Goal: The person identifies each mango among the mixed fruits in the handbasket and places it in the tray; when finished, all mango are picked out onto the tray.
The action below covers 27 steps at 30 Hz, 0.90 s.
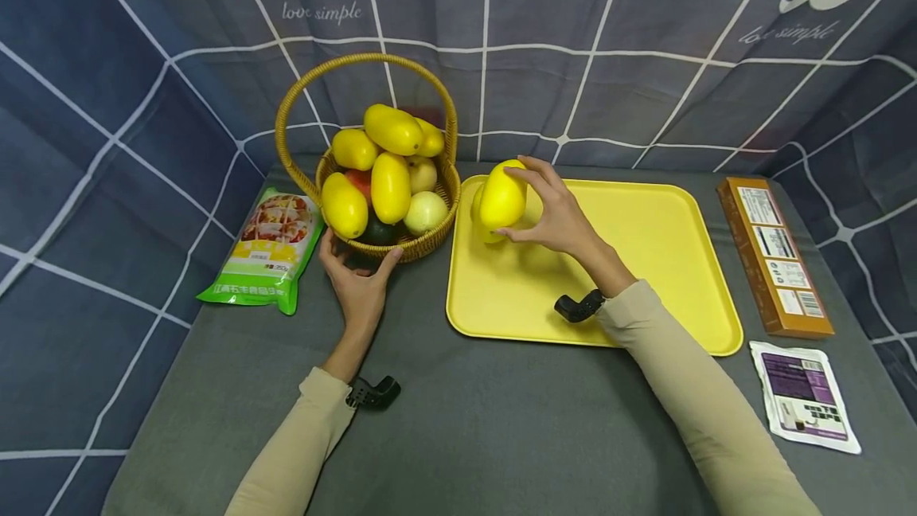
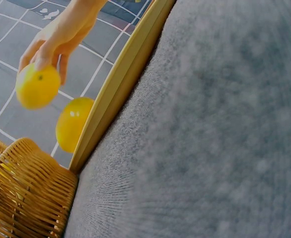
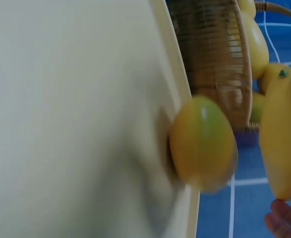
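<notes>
My right hand [image 1: 552,209] holds a yellow mango [image 1: 505,197] between thumb and fingertips, over the left end of the yellow tray [image 1: 609,317]. Beneath it a second mango [image 3: 202,144], tinged green and orange, lies on the tray near its rim; from the head it is mostly hidden. My left hand [image 1: 358,289] is at the front of a wicker basket [image 1: 430,247], thumb and fingers spread apart and touching its lower wall. Inside the basket are several mangoes [image 1: 391,188], a pale green round fruit [image 1: 426,213], a red one and a dark green one.
Left of the basket lies a green food packet [image 1: 265,249]. An orange-brown box [image 1: 774,257] and a white-and-purple pouch [image 1: 805,396] lie right of the tray. The basket's tall handle [image 1: 365,58] arches over the fruit, close to the checked curtain [image 1: 530,94] behind.
</notes>
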{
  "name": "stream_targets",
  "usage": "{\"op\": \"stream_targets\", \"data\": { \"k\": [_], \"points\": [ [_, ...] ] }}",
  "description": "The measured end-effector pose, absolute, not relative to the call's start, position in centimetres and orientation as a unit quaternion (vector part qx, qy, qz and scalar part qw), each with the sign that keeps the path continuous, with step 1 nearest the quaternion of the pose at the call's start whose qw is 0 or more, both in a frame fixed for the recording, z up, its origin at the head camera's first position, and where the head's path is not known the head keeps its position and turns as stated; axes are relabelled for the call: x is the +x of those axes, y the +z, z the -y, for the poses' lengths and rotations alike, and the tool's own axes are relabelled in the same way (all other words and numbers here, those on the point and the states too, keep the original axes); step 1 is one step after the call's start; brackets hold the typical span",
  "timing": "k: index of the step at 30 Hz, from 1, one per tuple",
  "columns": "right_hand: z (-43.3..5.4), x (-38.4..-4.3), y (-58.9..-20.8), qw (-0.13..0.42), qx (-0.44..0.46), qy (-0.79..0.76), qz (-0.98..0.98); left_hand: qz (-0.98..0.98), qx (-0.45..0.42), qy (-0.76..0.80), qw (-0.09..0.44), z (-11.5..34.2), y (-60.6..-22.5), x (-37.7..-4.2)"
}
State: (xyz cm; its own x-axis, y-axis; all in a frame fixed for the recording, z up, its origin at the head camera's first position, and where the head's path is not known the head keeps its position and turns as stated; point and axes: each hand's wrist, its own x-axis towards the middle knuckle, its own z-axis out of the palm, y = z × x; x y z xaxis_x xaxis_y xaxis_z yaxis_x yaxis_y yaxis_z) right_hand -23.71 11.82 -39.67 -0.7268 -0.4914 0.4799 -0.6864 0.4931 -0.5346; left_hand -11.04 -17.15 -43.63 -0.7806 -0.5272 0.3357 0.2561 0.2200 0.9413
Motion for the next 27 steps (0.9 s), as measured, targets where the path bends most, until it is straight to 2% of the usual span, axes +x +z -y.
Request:
{"op": "stream_targets", "data": {
  "k": [8, 16, 20, 27],
  "points": [
    [-15.8, -24.3, -40.0, 0.09, 0.338, 0.347, 0.87, 0.718, 0.095, -0.611, 0.319, 17.2, -43.5, -11.1],
    [-18.2, -25.1, -41.3, 0.005, 0.314, 0.337, 0.888, 0.716, 0.096, -0.615, 0.317, 17.4, -43.7, -11.1],
    [-18.5, -25.6, -41.8, -0.03, 0.315, 0.334, 0.888, 0.715, 0.099, -0.614, 0.321, 17.9, -45.3, -11.7],
    [-18.8, -26.2, -42.1, -0.044, 0.321, 0.326, 0.888, 0.719, 0.106, -0.606, 0.322, 18.4, -46.9, -12.4]
  ]
}}
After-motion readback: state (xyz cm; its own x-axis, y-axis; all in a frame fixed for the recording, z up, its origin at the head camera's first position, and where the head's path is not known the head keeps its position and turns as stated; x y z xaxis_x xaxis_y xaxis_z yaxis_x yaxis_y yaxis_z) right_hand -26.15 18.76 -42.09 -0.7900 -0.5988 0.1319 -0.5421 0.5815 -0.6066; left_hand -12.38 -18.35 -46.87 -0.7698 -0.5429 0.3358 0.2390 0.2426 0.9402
